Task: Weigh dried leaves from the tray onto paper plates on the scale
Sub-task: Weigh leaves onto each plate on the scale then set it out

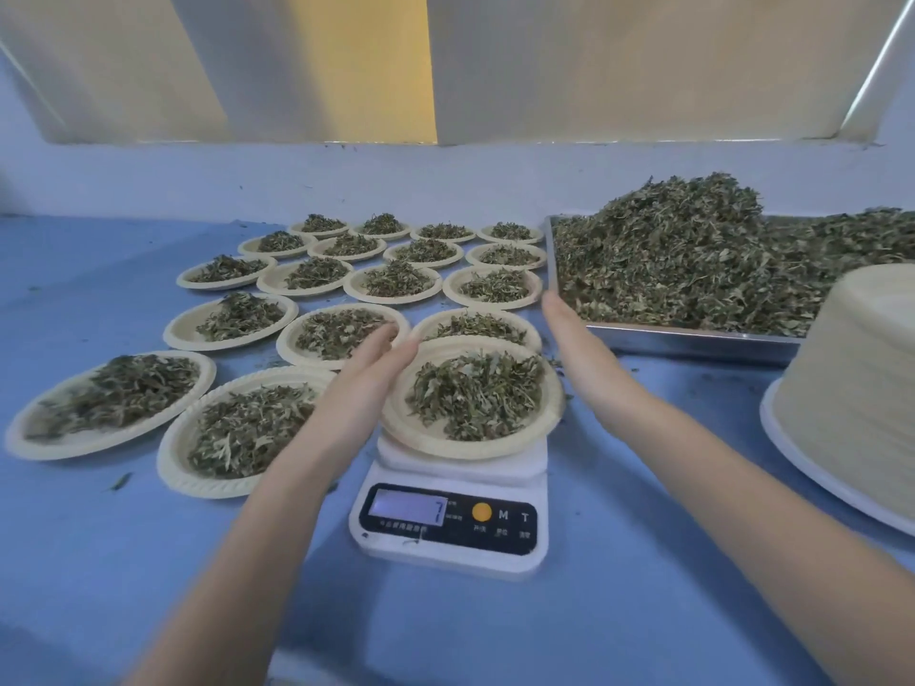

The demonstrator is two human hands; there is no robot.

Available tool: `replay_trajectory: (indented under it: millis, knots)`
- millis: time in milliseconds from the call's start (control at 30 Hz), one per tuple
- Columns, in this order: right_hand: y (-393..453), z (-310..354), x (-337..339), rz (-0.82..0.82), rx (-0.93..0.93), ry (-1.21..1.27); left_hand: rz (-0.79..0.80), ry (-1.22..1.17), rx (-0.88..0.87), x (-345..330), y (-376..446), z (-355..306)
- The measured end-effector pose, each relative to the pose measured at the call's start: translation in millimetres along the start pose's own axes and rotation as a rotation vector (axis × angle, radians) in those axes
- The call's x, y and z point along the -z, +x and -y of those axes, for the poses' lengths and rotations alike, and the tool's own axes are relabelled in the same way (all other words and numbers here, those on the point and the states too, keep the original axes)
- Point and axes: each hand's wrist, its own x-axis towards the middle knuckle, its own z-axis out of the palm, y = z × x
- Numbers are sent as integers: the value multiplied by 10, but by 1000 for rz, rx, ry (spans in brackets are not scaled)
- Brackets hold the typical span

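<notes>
A pale wall (445, 175) with cream panels (594, 61) is seen behind the blue bench (99, 561). At the right edge of the bench a steel tray (693, 339) heaped with dried leaves (683, 255) is placed, and beside it a tall stack of plates (861, 388). Many filled plates (237, 319) are spread across the left and back. Near the front edge a white scale (450, 527) carries one filled paper plate (473, 403). The left hand (366, 383) and the right hand (579, 349) are held at its two sides, fingers straight and together.

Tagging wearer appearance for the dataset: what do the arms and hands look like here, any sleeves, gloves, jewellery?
Both forearms are bare up to the frame edge, no sleeves in view. The left hand and right hand wear no gloves. No watch, ring or bracelet shows, and no markings can be seen.
</notes>
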Motion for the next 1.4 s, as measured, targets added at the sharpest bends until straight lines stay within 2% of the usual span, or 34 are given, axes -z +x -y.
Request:
replay_trajectory:
  millis: [167, 333, 467, 733, 900, 1033, 1167, 1400]
  knots:
    - [-237, 34, -141, 2, -197, 142, -56, 27, 119, -102, -84, -61]
    - [-204, 197, -272, -90, -212, 178, -71, -26, 148, -127, -55, -224]
    - [-20, 455, -331, -99, -171, 223, -181, -93, 115, 61, 72, -429]
    - [596, 1074, -1058, 40, -156, 247, -556, -79, 124, 1012, 337, -541]
    - [1070, 1443, -1722, 137, -174, 96, -769, -34, 99, 1780, 590, -413]
    - [1480, 1701, -2295, 267, -177, 0, -879, 8, 130, 2429, 802, -243]
    - [1900, 1810, -2850, 344, -165, -49, -880, 11, 196, 2925, 1027, -44]
    - [2679, 1675, -3638, 488, -143, -191, -743, -86, 297, 3473, 1485, 382]
